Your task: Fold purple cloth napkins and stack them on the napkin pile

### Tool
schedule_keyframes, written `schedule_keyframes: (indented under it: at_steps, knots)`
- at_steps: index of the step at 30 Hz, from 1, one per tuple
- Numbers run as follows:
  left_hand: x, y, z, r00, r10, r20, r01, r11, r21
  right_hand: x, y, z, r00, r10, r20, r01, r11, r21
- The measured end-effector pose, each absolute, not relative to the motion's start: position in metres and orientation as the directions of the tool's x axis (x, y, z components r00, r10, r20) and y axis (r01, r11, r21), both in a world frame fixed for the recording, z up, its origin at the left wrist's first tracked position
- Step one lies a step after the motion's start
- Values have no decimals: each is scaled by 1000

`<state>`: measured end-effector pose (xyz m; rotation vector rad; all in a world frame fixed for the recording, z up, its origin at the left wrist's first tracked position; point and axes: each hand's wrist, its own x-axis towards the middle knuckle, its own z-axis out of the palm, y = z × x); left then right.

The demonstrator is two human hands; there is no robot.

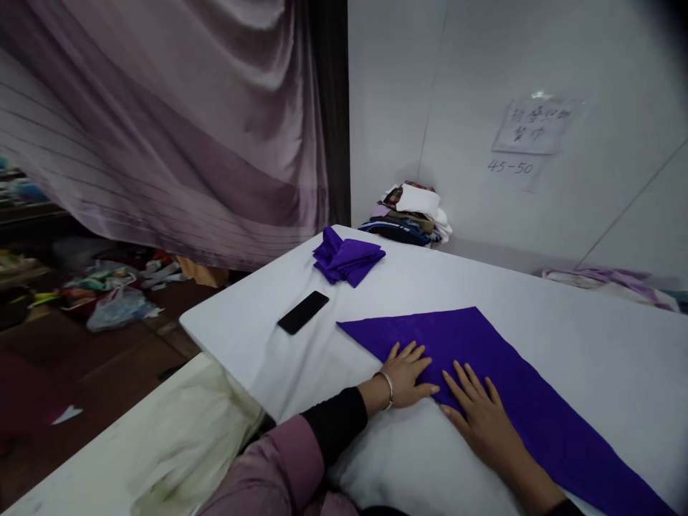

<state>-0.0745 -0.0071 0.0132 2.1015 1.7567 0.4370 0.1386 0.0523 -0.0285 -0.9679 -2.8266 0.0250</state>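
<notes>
A purple cloth (516, 390) lies flat on the white-covered table, folded into a long shape with a pointed left end and a slanted right part. Across its near edge rests my left hand (407, 374), fingers spread, a silver bangle on the wrist. My right hand (481, 416) lies on the cloth just to the right, palm down with fingers apart. Neither hand grips anything. Farther back on the table sits a crumpled, folded purple cloth (349, 259), out of reach of both hands.
A black phone (304, 312) lies on the white table (231, 322), left of the cloth. Folded clothes (411, 211) are stacked behind the far edge. A large curtain (215, 107) hangs at the left, above a cluttered floor with a plastic bag (121, 308). Handwritten paper (532, 129) is on the wall.
</notes>
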Motion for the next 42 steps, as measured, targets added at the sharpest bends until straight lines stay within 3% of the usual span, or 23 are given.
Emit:
schedule_keyframes:
  at_steps: [7,11,18,23,29,42]
  knots:
    - [-135,-9,9,102,995,17,952,-103,289,140,53,-34,-777,604,177,597,796,-98]
    - [-178,-3,8,11,1000,-6,967,-10,255,142,54,-38,-777,601,189,593,799,-102]
    - [-239,24,8,-314,943,111,853,228,469,144,55,-41,-783,593,190,590,804,-75]
    - [-265,4,16,-512,842,173,760,349,548,145,56,-42,-783,592,191,586,805,-91]
    - [-263,-31,10,-488,855,174,753,312,580,146,56,-43,-792,575,208,572,816,-79]
    - [-278,-23,11,-367,915,167,799,218,561,138,50,-20,-780,619,91,598,781,-179]
